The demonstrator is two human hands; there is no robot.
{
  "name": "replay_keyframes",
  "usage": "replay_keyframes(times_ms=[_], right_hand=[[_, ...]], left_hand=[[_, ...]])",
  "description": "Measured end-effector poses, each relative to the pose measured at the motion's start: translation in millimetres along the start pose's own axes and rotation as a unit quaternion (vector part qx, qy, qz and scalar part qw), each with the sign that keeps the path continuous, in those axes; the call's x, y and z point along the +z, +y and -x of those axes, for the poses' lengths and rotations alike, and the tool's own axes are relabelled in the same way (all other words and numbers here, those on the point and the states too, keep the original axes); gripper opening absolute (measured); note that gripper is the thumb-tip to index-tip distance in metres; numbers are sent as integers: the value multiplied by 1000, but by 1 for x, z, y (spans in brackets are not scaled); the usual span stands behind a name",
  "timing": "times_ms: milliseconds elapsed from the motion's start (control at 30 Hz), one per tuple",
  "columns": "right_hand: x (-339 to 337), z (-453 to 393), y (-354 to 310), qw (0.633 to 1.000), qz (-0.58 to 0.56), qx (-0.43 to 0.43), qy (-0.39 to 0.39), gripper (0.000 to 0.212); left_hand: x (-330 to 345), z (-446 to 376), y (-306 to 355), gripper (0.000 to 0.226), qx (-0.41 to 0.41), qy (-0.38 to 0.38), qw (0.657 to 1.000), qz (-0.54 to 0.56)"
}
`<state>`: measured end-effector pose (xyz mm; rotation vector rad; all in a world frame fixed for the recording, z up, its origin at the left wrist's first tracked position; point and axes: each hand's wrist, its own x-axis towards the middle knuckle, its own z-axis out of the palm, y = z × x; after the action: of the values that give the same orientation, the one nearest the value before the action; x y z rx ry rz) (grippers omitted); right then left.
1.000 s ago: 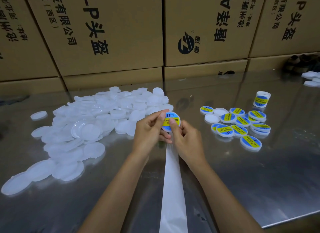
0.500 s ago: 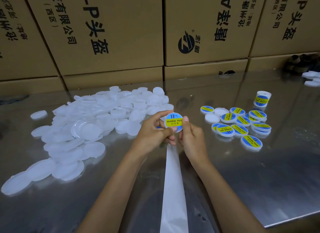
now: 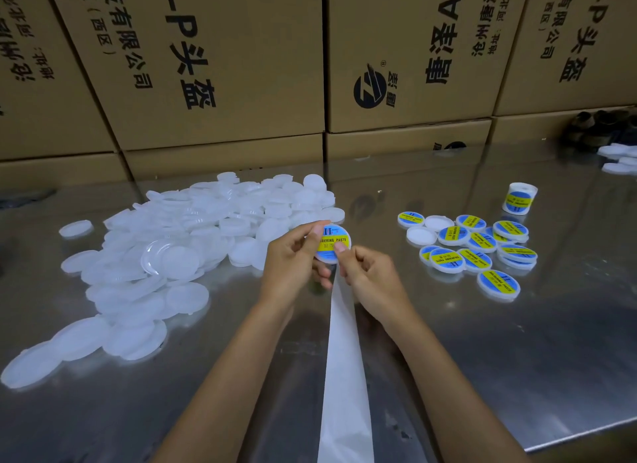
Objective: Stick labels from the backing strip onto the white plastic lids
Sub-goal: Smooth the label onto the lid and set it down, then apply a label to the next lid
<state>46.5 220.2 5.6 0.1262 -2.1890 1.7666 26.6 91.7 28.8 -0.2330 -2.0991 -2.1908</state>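
Head view looks forward and down, close over the steel table [image 3: 482, 359]

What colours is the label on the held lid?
Blue with a yellow band, on the lid; head view.

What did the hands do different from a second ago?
The right hand slid its thumb from the top of the lid down to its lower edge, so the blue and yellow label now shows. The left hand kept holding the lid throughout. The white strip, the pile of plain lids and the labelled lids stayed put.
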Motion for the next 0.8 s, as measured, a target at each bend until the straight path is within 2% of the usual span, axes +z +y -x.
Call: replay_keyframes(times_ms=[100, 200, 367, 500, 600, 700, 800], right_hand=[[-2, -3, 4, 999, -5, 29, 19, 43], [-9, -11, 11, 990, -30, 100, 97, 45], [-37, -23, 22, 927, -191, 201, 254, 40], [-52, -28, 24, 861, -362, 231, 273, 37], [-60, -32, 24, 823, -435, 244, 271, 36], [-62, -33, 26, 817, -444, 253, 267, 35], [-60, -32, 27, 835, -421, 247, 253, 32]], left_hand=[[1, -1, -3, 26, -27, -21, 999, 1], [3, -1, -4, 28, -22, 5, 1000, 2], [-4, -8, -10, 37, -20, 98, 995, -25], [-9, -13, -17, 32, -40, 136, 989, -41], [-11, -15, -18, 31, -50, 138, 988, -46], [-12, -16, -20, 33, -52, 139, 987, -57], [-13, -18, -22, 32, -58, 146, 985, -66]])
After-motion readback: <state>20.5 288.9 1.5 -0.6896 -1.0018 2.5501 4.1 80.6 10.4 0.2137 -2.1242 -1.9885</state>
